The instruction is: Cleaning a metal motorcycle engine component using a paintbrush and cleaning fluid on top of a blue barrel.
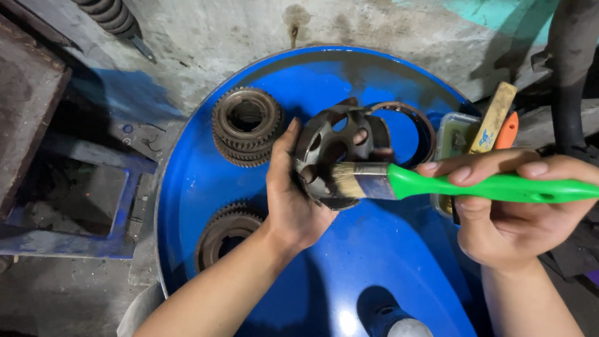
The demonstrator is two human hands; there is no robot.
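My left hand (292,198) grips a dark round metal part with several round holes (334,150), held above a blue drum top (399,256). My right hand (508,212) holds a paintbrush with a green handle (493,186). Its pale bristles (345,181) rest against the lower side of the holed part. A rusty ring (417,118) lies on the drum just behind the part.
Two toothed gears lie on the drum's left side, one at the back (246,125) and one nearer (226,232). A small clear container (454,134) with a yellow-handled tool (493,117) and an orange one (507,130) sits at the right rim. Dirty concrete floor surrounds the drum.
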